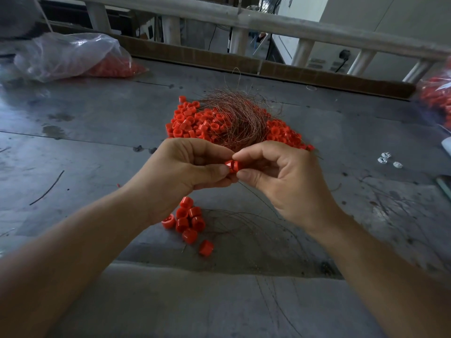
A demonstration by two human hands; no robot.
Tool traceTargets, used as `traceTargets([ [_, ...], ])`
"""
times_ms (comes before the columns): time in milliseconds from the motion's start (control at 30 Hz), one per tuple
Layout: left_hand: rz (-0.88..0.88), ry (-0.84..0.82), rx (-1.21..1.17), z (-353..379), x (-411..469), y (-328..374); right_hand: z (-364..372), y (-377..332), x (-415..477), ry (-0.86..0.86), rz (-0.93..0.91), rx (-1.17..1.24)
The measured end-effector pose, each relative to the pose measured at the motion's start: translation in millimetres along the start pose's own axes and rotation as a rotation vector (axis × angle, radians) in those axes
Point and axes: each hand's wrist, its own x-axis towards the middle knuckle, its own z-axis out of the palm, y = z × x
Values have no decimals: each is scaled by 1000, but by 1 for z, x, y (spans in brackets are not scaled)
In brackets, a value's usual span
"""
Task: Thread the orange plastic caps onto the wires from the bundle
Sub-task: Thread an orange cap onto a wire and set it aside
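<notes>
Held cap: one orange cap (231, 166) sits right between your two hands, in the air just on your side of the heap.
Left hand: your left hand (188, 167) pinches the cap's left side between thumb and forefinger, the other fingers curled under.
Right hand: your right hand (280, 176) pinches the cap's right side at thumb and forefinger tips. I cannot tell whether they also hold a wire end.
Axis: the cap seems to lie on its side, its bore running across from one hand to the other, so a wire would likely enter from the right hand's side.
Wire: a thin strand (256, 195) trails down from under the cap, below your right hand. Its tip is hidden.
Nearer hand: both hands touch the cap equally. The left looks like the steadying one.
Wire bundle: the coppery wire bundle (234, 115) lies just beyond your fingertips, on top of the cap pile (192, 123).
Finished caps: a small cluster of caps (188, 220) rests between your wrists, among loose wires.
Worktop: the grey worktop (97, 147) carries a bag of caps (66, 54) far beyond your left hand.
</notes>
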Motion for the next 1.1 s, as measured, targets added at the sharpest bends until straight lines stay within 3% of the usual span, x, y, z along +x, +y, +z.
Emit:
traceTargets([
  [833, 7, -57, 45, 1, -2, -1, 4, 1, -3, 131, -199, -219],
  [1100, 2, -88, 30, -2, -1, -1, 0, 5, 2, 76, -204, -137],
])
